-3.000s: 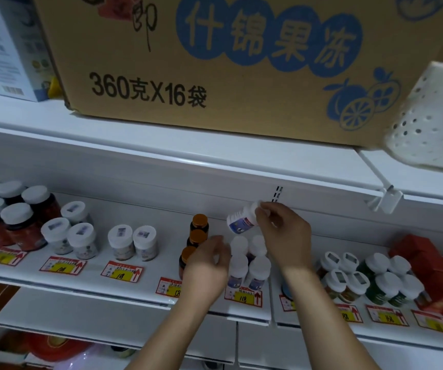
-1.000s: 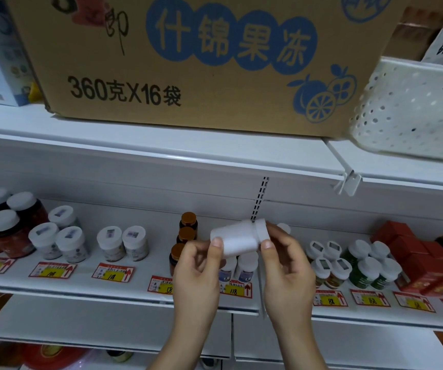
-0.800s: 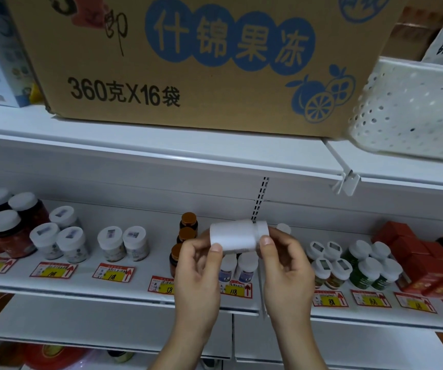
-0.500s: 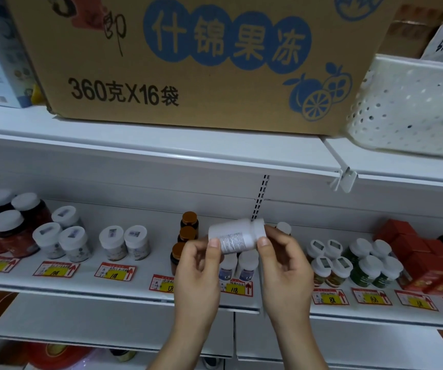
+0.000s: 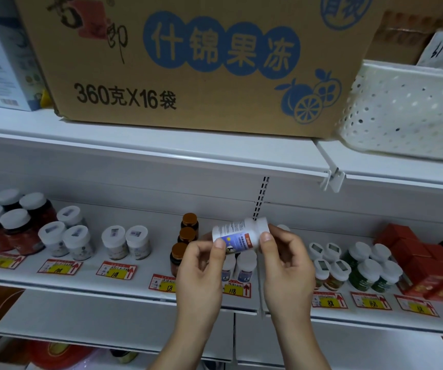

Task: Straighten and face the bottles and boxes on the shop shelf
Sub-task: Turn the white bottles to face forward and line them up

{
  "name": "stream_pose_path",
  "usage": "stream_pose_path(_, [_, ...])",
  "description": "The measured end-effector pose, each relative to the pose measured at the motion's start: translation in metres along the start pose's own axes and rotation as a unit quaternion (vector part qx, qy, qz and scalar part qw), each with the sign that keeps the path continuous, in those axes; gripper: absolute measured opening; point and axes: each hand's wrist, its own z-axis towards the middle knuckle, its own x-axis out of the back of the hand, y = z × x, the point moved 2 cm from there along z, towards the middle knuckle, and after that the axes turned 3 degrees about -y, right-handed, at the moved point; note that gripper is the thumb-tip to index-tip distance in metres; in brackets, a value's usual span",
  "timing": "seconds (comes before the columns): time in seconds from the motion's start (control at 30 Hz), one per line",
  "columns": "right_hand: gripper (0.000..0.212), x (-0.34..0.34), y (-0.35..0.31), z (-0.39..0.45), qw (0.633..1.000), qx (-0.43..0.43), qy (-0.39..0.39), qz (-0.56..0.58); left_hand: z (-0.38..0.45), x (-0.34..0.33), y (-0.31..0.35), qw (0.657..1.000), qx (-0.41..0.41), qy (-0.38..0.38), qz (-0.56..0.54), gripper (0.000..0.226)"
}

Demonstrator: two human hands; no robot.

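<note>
1. The left hand (image 5: 201, 265) pinches the base end of a white bottle (image 5: 240, 236), thumb on its blue label.
2. The bottle lies sideways, held in the air above two matching bottles (image 5: 239, 265) on the shelf (image 5: 124, 285).
3. The right hand (image 5: 285, 259) pinches the cap end.
4. Likely step: checking the label; next, stand it upright, label forward.
5. Label print is unreadable; the hands hide the row behind.

You're in a shop: white shelf (image 5: 87, 283) lined with price tags (image 5: 115, 271), rows of bottles (image 5: 124, 243), a stock carton (image 5: 188, 62) above.
</note>
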Motion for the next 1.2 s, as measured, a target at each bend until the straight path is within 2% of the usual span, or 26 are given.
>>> stream_pose_path(0.17, [0.015,0.006,0.001,0.001,0.999,-0.006,-0.032,0.006,-0.008,-0.003,-0.001,1.0,0.006,0.021,0.009,0.033])
stream_pose_path(0.3, [0.017,0.011,0.002,0.001,0.999,-0.007,-0.039,0.014,-0.01,-0.006,-0.006,0.999,0.041,0.026,0.015,0.025])
stream_pose_path(0.47, [0.028,0.016,0.007,-0.002,0.998,-0.017,-0.06,0.008,-0.011,-0.008,-0.02,0.993,0.115,0.0,0.025,0.027])
stream_pose_path(0.63, [0.04,0.011,0.007,-0.01,0.997,-0.006,-0.067,-0.031,-0.011,-0.009,-0.024,0.987,0.157,-0.022,0.009,0.03])
stream_pose_path(0.93, [0.037,-0.013,0.002,-0.012,0.994,0.047,-0.038,-0.094,0.009,0.006,-0.017,0.976,0.192,-0.07,-0.07,0.027])
stream_pose_path(1.1, [0.022,-0.026,0.003,-0.015,0.985,0.101,0.004,-0.14,0.017,0.019,-0.015,0.977,0.166,-0.072,-0.117,0.021])
stream_pose_path(1.2, [0.016,-0.028,0.008,-0.015,0.99,0.055,0.043,-0.126,0.017,0.027,-0.008,0.991,0.084,-0.076,-0.069,0.028])
